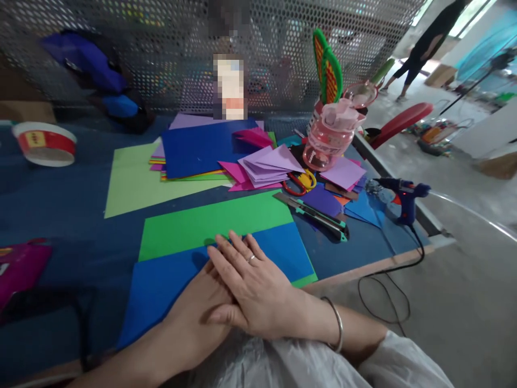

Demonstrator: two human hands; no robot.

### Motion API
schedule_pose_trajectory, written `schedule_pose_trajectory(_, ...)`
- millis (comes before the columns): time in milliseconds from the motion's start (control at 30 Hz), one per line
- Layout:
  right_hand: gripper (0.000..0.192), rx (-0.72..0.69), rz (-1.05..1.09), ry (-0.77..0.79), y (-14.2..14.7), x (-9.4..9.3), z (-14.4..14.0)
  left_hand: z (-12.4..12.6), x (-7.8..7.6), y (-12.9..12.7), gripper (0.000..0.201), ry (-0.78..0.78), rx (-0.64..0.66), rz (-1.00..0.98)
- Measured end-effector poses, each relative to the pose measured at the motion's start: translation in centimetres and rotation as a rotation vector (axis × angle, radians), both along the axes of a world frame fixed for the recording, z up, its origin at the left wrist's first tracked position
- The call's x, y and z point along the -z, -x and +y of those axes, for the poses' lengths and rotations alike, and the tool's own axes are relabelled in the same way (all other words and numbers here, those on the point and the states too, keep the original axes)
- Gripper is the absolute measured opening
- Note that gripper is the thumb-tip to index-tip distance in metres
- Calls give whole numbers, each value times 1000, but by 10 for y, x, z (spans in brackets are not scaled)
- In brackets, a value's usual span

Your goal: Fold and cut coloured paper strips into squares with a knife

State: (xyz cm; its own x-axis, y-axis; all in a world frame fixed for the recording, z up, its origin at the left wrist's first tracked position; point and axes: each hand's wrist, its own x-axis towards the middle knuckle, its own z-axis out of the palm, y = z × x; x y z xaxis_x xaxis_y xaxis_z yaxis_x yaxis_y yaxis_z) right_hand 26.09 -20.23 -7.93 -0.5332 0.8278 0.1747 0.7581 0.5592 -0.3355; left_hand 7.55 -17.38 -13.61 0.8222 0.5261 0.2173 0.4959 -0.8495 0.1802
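My right hand (258,288) lies across the back of my left hand (205,302), its fingers stretched out and nothing held. The left hand rests low over a blue sheet (161,291), its fingers mostly hidden under the right. Beneath the blue sheet is a green sheet (210,215), showing along the far side and at the right corner. Just beyond the sheets' right side lies a utility knife (315,215) with its blade end toward the left. Behind it are scissors (301,183) with red and yellow handles.
Stacked coloured paper (194,148) and folded lilac pieces (266,164) lie behind. A pink jug (329,137) stands near a glue gun (404,196), whose cord hangs past the table edge. A paper bowl (46,143) sits at left. A person (428,43) stands in the background.
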Motion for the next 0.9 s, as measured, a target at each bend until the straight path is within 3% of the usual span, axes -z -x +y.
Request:
schedule_pose_trajectory(200, 92, -6, -12, 34, -20, 3, -4, 9, -24, 3, 62, -155, 97, -6)
schedule_pose_trajectory(467, 94, 79, -127, 47, -39, 12, -11, 5, -34, -2, 72, -159, -9, -16)
schedule_pose_trajectory(667, 91, 104, -192, 21, -52, 10, -16, 8, -34, 26, 91, -193, -134, 19)
schedule_pose_trajectory(900, 94, 181, -233, -87, -76, 15, -24, 0, -29, 66, 94, -224, -276, 88)
